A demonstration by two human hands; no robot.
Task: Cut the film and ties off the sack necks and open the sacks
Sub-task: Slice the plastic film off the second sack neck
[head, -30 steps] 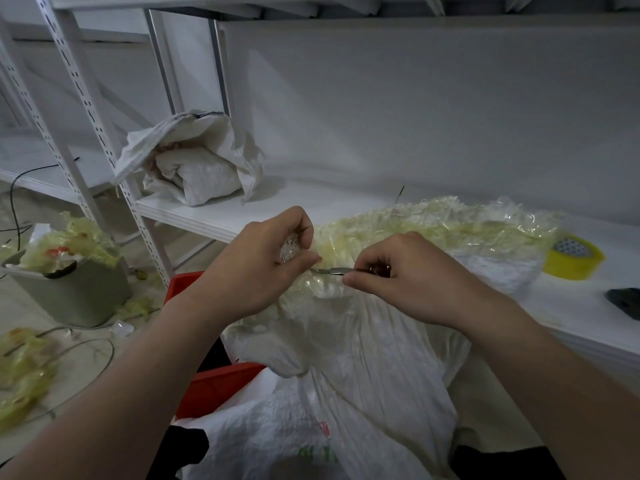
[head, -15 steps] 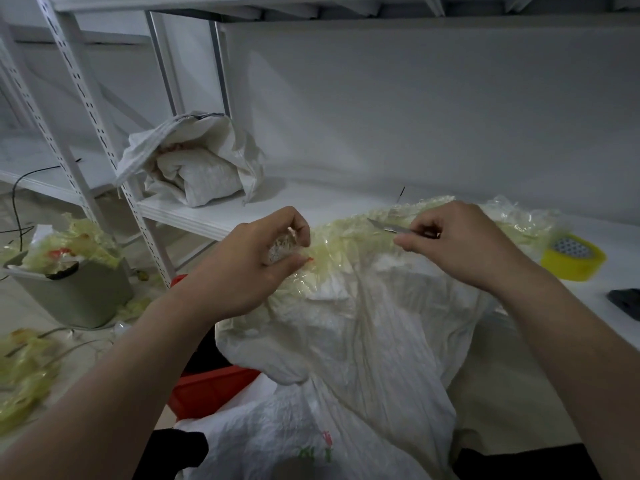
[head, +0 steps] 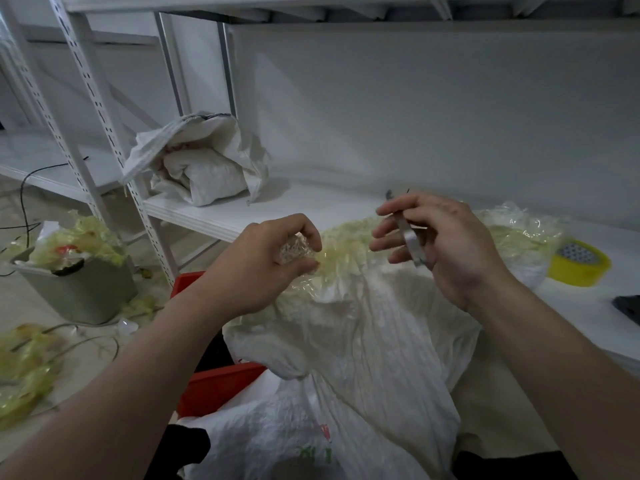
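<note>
The right hand (head: 446,247) is moving away from the sack neck.
It is lifting the small flat silver metal knife (head: 410,239) up and off to the right, away from the yellowish clear plastic film (head: 343,244) on the neck of the white woven sack (head: 374,341). The knife tip is turning to point up, no longer sideways at the left hand (head: 259,265), and a gap is opening between the two hands.

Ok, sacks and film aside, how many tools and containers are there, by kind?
Slim grey metal blade, held in the right hand: 1
Yellow roll of tape: 1
Grey plastic waste bin: 1
Red plastic crate: 1
Total: 4
</note>
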